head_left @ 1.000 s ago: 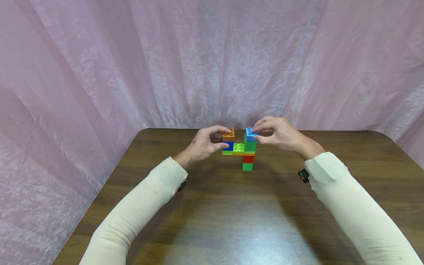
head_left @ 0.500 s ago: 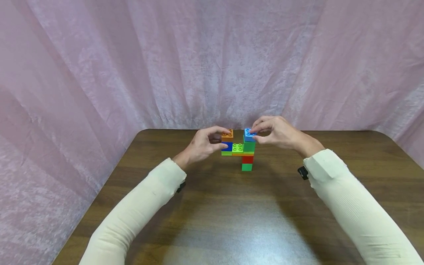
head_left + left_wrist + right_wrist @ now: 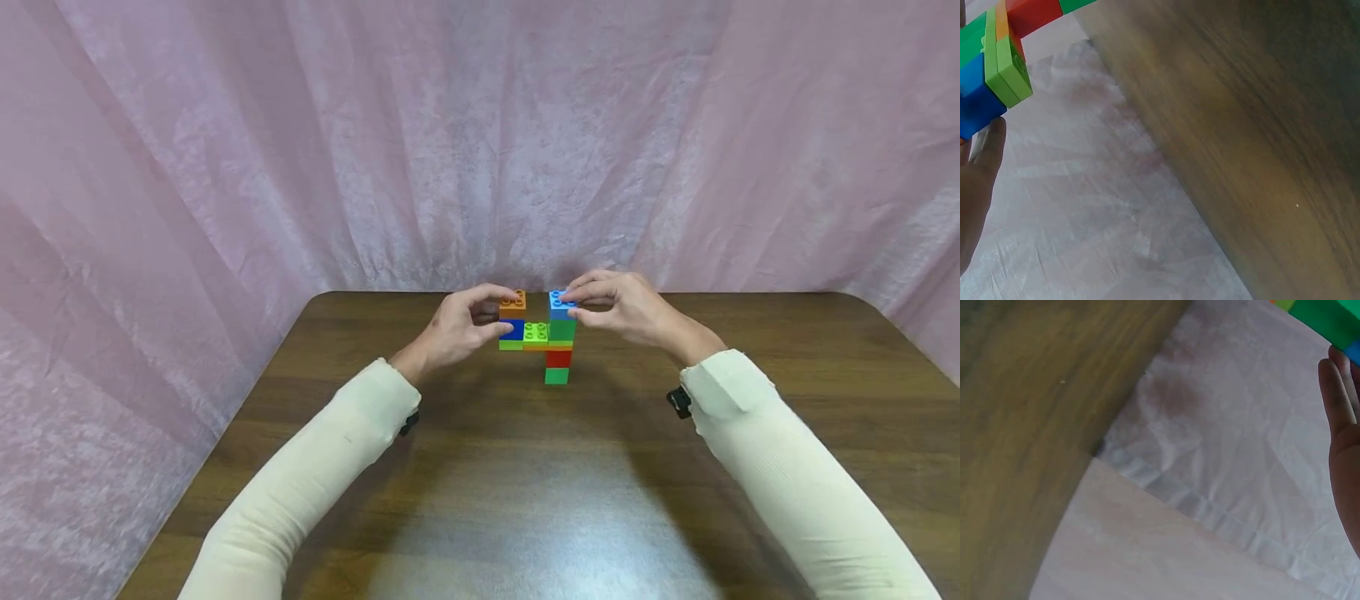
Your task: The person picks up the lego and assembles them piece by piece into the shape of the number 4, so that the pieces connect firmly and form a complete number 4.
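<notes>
A structure of toy building bricks stands in the head view: a green brick (image 3: 557, 377) at the base, a red brick (image 3: 558, 359) above, then thin orange and lime plates (image 3: 536, 333). On its left end a dark blue brick (image 3: 512, 331) carries an orange brick (image 3: 513, 305). To the right a green brick (image 3: 561, 332) bears a light blue brick (image 3: 561, 307). My left hand (image 3: 459, 327) pinches the left column, thumb on the dark blue brick, fingers at the orange one. With thumb and fingers, my right hand (image 3: 632, 307) grips the light blue brick.
The structure stands on a brown wooden table (image 3: 495, 467), toward its far edge. A pink curtain (image 3: 480, 150) hangs behind and along the left side. Dark wrist devices (image 3: 679, 402) sit at the sleeve cuffs.
The right hand and the top of the structure have shifted slightly left in the view. Both hands keep their hold on the bricks.
</notes>
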Demonstrator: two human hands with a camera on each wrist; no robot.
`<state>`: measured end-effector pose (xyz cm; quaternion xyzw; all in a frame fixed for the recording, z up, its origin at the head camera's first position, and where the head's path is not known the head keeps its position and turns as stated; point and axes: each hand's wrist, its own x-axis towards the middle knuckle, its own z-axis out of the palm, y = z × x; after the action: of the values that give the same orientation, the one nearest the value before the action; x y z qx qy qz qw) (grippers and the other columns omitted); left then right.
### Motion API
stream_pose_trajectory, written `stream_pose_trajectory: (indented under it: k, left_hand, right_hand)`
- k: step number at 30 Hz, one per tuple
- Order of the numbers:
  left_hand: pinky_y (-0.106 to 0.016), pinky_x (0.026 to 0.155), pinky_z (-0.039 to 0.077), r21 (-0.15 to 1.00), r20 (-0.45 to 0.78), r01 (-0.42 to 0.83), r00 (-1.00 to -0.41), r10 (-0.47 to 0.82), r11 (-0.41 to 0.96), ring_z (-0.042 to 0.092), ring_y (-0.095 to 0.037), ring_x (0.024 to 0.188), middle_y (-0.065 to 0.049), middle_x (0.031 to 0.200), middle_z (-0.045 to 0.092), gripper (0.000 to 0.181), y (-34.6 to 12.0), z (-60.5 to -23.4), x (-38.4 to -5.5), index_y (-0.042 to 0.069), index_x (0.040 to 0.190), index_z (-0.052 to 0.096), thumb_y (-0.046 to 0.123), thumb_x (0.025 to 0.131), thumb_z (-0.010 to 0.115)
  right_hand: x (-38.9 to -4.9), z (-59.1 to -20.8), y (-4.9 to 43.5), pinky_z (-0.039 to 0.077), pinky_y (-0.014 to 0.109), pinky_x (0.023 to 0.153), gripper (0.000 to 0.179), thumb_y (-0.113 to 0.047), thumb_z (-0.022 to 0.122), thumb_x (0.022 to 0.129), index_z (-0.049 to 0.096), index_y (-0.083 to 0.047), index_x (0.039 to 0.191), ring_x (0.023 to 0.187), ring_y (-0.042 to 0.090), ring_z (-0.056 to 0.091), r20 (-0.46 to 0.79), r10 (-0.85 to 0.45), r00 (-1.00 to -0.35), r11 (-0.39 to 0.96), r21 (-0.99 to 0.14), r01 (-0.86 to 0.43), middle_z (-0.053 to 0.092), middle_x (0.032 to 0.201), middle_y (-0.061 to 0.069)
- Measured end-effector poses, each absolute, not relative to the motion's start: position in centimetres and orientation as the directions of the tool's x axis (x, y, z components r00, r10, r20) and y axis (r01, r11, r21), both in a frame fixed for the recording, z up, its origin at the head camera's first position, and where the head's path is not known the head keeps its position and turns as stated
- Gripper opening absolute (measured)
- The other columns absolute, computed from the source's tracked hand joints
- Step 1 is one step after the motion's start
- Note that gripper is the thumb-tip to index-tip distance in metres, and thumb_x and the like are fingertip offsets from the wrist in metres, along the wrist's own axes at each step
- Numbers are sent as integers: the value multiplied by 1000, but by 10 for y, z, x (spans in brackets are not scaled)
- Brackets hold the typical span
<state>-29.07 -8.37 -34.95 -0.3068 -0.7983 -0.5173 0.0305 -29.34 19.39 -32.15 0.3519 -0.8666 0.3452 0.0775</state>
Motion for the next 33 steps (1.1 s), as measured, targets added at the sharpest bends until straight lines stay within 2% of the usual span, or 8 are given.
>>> stream_pose_trajectory:
  k: [4, 10, 16, 25, 33]
  left_hand:
    - [-35, 88, 57, 818, 366, 516, -809, 460, 256, 67, -28, 106, -18, 121, 65, 41, -84, -350, -289, 2, 128, 58, -7, 90, 69]
    - [-43, 97, 52, 872, 346, 453, -838, 421, 185, 63, -32, 115, -22, 127, 61, 51, -83, -352, -289, -5, 132, 42, -10, 89, 68]
    - [-38, 97, 53, 889, 332, 419, -867, 373, 184, 63, -33, 115, -23, 127, 61, 48, -83, -354, -289, -6, 129, 45, -7, 89, 71]
    - [-35, 92, 55, 877, 314, 411, -882, 352, 248, 65, -31, 112, -20, 126, 63, 45, -84, -358, -283, -2, 130, 52, 1, 90, 73]
    - [-35, 93, 55, 865, 308, 417, -880, 361, 278, 65, -32, 112, -20, 126, 63, 44, -82, -361, -280, -2, 132, 53, 5, 93, 71]
  right_hand:
    - [-289, -329, 194, 56, 44, 88, 33, -4, 72, 92, 69, 1, 124, 103, 32, 68, 364, -525, -769, 462, -637, -617, 68, 118, 18]
    - [-285, -341, 195, 56, 46, 87, 59, -8, 74, 91, 50, 2, 144, 105, 34, 69, 323, -475, -819, 522, -645, -558, 69, 117, 23]
    - [-282, -344, 192, 56, 43, 86, 54, -5, 71, 93, 51, 4, 143, 103, 33, 69, 335, -452, -827, 524, -650, -550, 70, 114, 22]
    - [-276, -343, 194, 55, 42, 89, 54, -17, 68, 97, 50, 1, 144, 106, 32, 69, 294, -434, -852, 552, -661, -509, 69, 118, 21]
    - [-273, -341, 195, 56, 41, 87, 51, -17, 68, 97, 52, 2, 142, 108, 31, 68, 255, -421, -871, 583, -659, -475, 68, 118, 21]
